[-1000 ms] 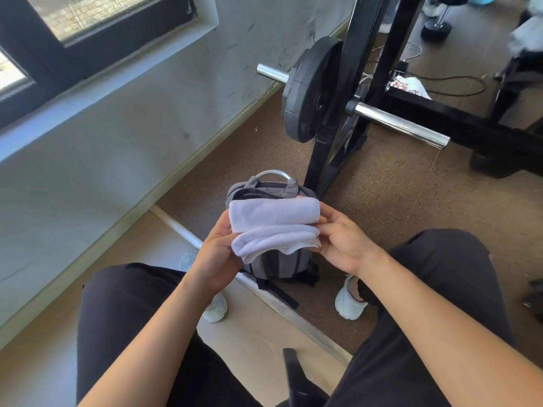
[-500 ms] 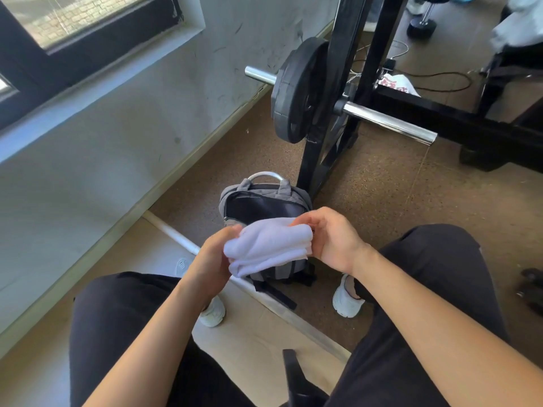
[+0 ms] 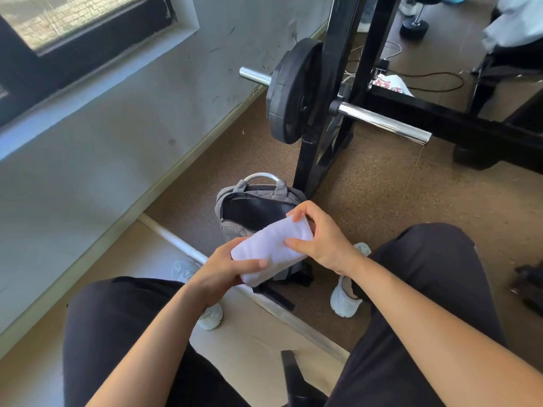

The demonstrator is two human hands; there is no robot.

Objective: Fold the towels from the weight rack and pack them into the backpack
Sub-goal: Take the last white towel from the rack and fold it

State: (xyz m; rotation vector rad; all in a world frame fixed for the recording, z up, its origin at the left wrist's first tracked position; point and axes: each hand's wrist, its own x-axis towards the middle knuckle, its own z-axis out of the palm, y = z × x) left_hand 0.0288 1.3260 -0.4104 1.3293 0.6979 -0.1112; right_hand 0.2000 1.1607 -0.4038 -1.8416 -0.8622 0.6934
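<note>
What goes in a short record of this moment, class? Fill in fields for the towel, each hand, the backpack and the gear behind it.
towel: white, folded into a compact bundle, held above the backpack
left hand: grips the towel's near end
right hand: grips its far end
backpack: grey, on the floor, top open
behind: black weight plate on a chrome bar, black rack

towel [image 3: 273, 248]: white, folded (held tilted) | backpack [image 3: 255, 209]: grey, open, seemingly upright

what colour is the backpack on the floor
Grey backpack with a dark interior, clearest in the head view.
</note>
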